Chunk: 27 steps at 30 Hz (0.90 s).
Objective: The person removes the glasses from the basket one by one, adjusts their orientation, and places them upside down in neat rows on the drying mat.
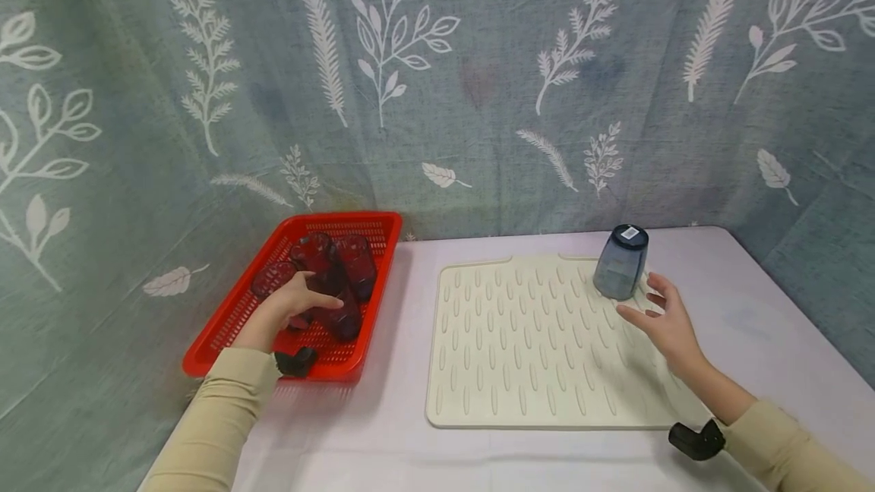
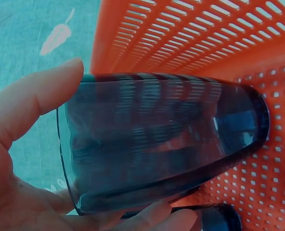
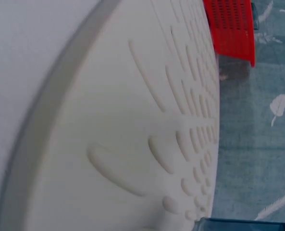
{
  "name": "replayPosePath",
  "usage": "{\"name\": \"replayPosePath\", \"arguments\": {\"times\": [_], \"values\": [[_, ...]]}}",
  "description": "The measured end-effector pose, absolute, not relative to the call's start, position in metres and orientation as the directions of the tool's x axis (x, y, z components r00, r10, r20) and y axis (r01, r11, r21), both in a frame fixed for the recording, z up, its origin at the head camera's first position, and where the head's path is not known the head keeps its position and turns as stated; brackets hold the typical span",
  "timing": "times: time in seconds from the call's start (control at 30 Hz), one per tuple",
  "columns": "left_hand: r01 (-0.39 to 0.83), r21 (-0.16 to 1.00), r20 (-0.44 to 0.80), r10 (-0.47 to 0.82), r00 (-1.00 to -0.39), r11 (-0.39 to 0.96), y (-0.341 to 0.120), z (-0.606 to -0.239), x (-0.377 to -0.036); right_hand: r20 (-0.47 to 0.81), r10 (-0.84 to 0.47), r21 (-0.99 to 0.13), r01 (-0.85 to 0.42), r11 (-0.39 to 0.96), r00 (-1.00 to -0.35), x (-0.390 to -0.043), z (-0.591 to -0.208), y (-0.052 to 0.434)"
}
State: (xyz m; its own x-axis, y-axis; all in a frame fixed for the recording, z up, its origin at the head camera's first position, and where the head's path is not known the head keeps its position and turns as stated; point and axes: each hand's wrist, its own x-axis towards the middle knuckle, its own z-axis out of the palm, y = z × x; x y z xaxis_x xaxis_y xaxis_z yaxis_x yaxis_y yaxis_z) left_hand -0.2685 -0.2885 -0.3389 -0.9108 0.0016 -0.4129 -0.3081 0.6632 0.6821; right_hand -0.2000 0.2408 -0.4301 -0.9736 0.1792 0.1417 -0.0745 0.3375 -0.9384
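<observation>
The left hand [image 1: 297,302] is clamped on a dark-tinted glass tumbler [image 2: 152,139] at its rim end, the thumb [image 2: 60,86] bent over one side and the fingers along the opposite side; this tumbler is tilted inside the red perforated plastic basket [image 1: 342,216], its thick base away from the palm. More tumblers [image 1: 357,260] lie in the basket around it. The right hand [image 1: 666,321] holds nothing: its thumb and slightly bent fingers stand apart, just beside a blue-grey glass tumbler [image 1: 620,268], and whether they touch it I cannot tell. That tumbler stands upside down, its labelled base upward, at the far right corner of the cream ridged drying mat [image 1: 492,370]. Mat and basket sit on the white-covered desk [image 1: 383,431], the basket to the left of the mat.
</observation>
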Motion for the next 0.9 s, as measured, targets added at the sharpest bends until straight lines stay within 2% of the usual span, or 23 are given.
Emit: {"name": "replayPosePath", "arguments": {"times": [0.27,0.5,0.77,0.9], "values": [[-0.291,0.688,-0.396,0.009,-0.918,0.664,-0.291,-0.341,-0.271,0.072,0.194,-0.932,0.003,0.361,-0.978,-0.197,-0.454,0.241],[-0.256,0.687,-0.352,0.003,-0.936,0.680,-0.289,-0.342,-0.272,0.029,0.147,-0.944,0.021,0.328,-0.989,-0.182,-0.434,0.227],[-0.241,0.667,-0.334,-0.007,-0.943,0.705,-0.292,-0.342,-0.272,0.065,0.150,-0.938,-0.009,0.347,-0.987,-0.193,-0.458,0.230],[-0.245,0.658,-0.344,-0.005,-0.939,0.712,-0.292,-0.340,-0.271,0.064,0.144,-0.942,-0.012,0.335,-0.988,-0.191,-0.459,0.229]]}}
